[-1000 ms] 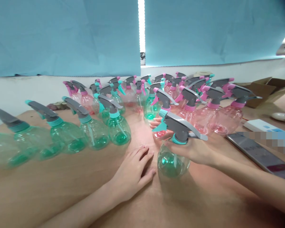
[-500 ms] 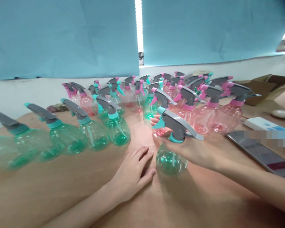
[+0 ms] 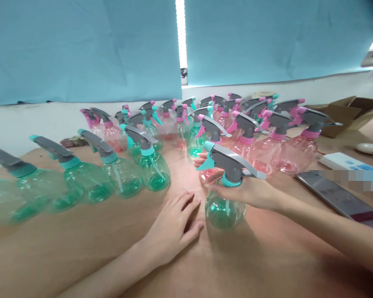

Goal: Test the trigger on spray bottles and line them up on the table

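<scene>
My right hand (image 3: 251,192) is wrapped round the upper body of a green spray bottle (image 3: 225,213), just under its turquoise collar. That bottle has a grey trigger head with a turquoise nozzle and stands about upright at the middle front. Part of my fingers is hidden behind it. My left hand (image 3: 175,227) lies flat on the wooden table (image 3: 118,248), fingers stretched out, a little left of the held bottle. Beyond my left hand stands another green spray bottle (image 3: 155,171), the nearest of a row reaching left.
Several pink spray bottles (image 3: 275,153) crowd the right and back, mixed with green ones. At right lie a phone (image 3: 332,194), a white box (image 3: 345,161) and a computer mouse (image 3: 371,149). An open cardboard box (image 3: 342,118) sits behind them. Blue blinds (image 3: 87,49) hang at the back.
The held spray bottle has tilted very slightly, its head shifting a little left and down, with my right hand still round it. My left hand has stayed in place.
</scene>
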Action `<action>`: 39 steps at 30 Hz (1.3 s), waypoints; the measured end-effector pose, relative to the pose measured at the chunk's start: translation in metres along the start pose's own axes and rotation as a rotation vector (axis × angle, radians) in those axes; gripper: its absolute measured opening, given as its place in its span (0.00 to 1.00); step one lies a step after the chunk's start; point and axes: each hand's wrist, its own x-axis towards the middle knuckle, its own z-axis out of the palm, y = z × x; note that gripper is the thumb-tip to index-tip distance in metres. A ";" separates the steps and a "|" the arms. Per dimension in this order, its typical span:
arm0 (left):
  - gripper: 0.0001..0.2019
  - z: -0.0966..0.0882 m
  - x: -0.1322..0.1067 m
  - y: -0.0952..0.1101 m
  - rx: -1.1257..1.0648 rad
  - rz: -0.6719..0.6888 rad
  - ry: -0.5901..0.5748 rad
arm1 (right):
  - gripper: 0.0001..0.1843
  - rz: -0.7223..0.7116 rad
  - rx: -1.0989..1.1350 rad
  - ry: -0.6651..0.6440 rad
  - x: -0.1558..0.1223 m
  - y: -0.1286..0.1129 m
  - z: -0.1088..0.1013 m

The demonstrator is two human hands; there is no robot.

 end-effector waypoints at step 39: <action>0.22 0.002 0.000 0.000 0.014 -0.012 -0.025 | 0.06 0.020 -0.007 -0.072 -0.007 0.002 -0.001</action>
